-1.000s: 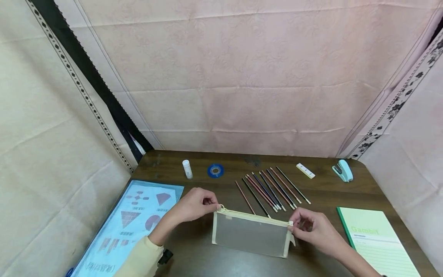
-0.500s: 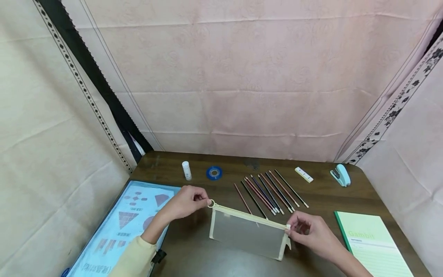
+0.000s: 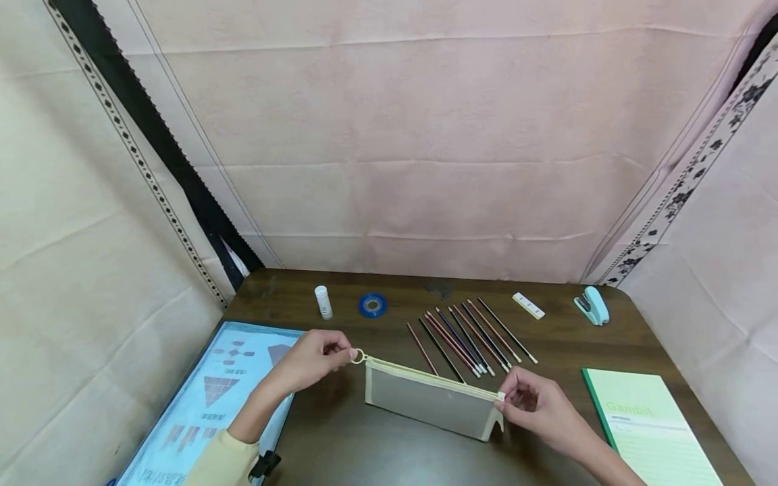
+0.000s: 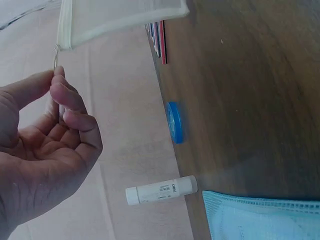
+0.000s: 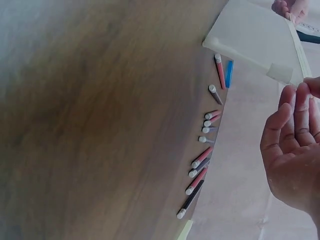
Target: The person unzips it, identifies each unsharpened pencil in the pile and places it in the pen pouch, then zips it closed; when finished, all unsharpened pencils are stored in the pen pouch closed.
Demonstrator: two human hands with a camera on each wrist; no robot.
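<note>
1. Left hand [image 3: 316, 358] pinches the zip ring [image 3: 357, 356] at the pouch's [image 3: 428, 401] left end.
2. Right hand [image 3: 537, 408] pinches the pouch's right end.
3. The pouch stands on the counter [image 3: 565, 337], between both hands, just in front of the pencils [image 3: 471, 334].

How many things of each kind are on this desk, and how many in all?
mesh pouch: 1
pencils: 10
glue stick: 1
blue tape roll: 1
white eraser: 1
stapler: 1
green notebook: 1
blue folder: 1
Total: 17
</note>
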